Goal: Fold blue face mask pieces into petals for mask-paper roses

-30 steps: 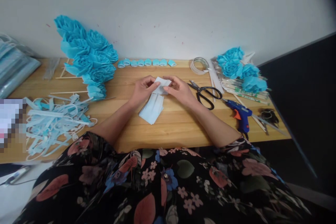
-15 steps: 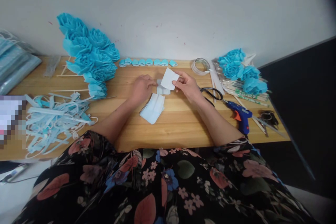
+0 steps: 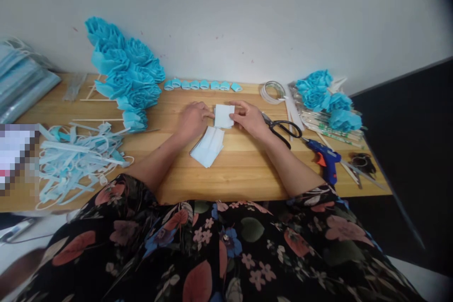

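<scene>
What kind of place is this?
Probably a craft table for making flowers: blue flowers are piled by the wall, scissors and a glue gun lie near the right hand, and both it and the left hand hold a pale square.

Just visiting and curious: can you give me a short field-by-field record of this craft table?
Left hand: grips left edge of pale blue square
Right hand: grips its right edge
Nearer the person: stack of pale blue sheets
Right of hands: black scissors, blue glue gun
By the wall: row of small blue rolls
Far left: bunch of blue flowers
Surface: wooden table
</scene>
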{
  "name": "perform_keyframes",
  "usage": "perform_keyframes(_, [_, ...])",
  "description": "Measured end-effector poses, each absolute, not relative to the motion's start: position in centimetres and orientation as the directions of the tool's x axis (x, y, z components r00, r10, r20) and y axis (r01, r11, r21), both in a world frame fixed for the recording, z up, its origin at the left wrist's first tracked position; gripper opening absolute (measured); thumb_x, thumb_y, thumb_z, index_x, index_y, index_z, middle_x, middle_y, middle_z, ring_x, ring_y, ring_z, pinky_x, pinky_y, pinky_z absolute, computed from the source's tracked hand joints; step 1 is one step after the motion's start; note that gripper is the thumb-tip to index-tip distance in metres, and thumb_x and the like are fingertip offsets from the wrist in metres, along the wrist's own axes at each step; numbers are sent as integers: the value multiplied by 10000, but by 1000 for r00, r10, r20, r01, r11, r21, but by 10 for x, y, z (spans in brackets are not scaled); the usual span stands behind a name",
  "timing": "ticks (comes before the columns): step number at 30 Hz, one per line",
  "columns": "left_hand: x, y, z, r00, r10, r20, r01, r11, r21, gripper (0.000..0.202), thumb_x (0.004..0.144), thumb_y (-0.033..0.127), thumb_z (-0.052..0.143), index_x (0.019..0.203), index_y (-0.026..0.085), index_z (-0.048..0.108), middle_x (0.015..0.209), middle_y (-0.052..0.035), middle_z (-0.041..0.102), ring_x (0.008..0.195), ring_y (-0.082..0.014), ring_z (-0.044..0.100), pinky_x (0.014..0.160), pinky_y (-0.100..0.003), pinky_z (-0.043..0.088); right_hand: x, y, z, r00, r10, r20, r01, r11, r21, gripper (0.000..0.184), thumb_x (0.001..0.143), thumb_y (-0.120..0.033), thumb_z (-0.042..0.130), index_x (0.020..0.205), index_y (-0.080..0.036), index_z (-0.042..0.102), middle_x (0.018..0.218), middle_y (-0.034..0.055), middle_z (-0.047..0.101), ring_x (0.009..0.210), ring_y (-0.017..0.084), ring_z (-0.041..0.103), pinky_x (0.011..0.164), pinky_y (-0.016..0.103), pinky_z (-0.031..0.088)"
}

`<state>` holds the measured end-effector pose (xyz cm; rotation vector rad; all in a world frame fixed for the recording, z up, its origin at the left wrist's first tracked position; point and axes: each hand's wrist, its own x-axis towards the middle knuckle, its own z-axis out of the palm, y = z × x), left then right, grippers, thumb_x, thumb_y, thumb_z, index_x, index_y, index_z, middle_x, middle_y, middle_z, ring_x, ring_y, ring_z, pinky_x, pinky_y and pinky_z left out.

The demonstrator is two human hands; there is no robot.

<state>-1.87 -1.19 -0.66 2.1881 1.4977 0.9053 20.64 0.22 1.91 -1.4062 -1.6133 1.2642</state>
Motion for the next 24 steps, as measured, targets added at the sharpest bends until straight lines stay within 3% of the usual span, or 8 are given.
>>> perform_keyframes(9, [-18,-8,-9,147,928,343,655,-351,669,328,751,49,461,790,210,744,863,-42,760,855,-212,651,875,-389,513,206,2,19,-239,965,-111,374,-14,-927,492,774,-194,652,1265,-171,671,751,-9,699,484,79,512,415,195,384])
perform_keyframes(24, [-17,-8,-14,225,907,356,638,-413,650,376,817,83,485,856,240,824,891,-53,747,848,-210,620,830,-388,490,206,2,17,-251,966,-66,445,54,-894,482,791,-233,635,1267,-179,686,755,-3,697,508,101,539,479,226,419])
